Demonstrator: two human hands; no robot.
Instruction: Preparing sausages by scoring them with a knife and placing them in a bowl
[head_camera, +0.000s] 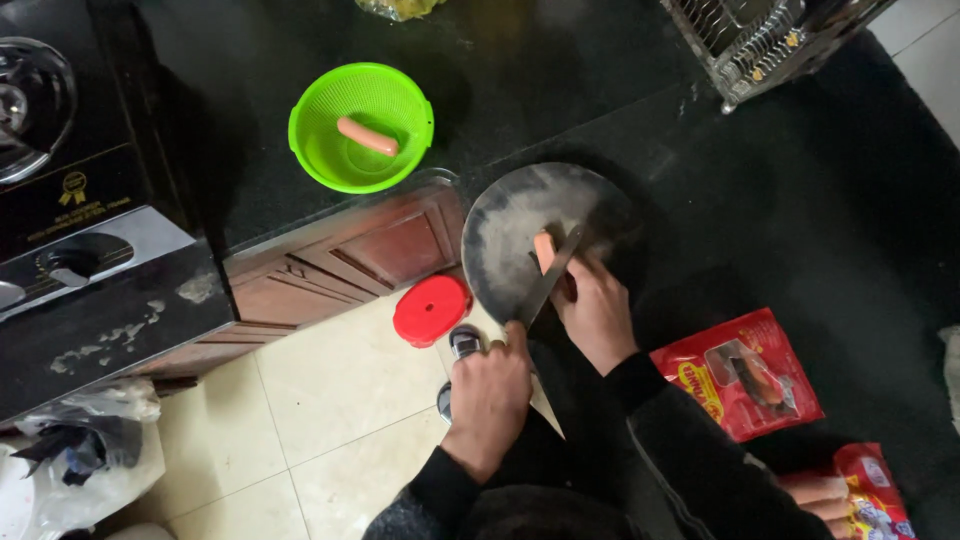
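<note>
A round grey cutting board (505, 215) lies on the black counter, jutting over its edge. A pink sausage (543, 250) rests on it. My right hand (597, 310) presses on the sausage from the near side. My left hand (490, 395) grips the handle of a knife (550, 278), and the blade slants up across the board against the sausage. A green colander (330, 150) farther left on the counter holds a second sausage (367, 136).
A red sausage packet (740, 372) lies to the right. Someone's hand (818, 495) touches another red packet (872, 495) at the bottom right. A wire dish rack (750, 35) stands far right, a stove (70, 230) at left. A red round lid (432, 308) lies below the counter edge.
</note>
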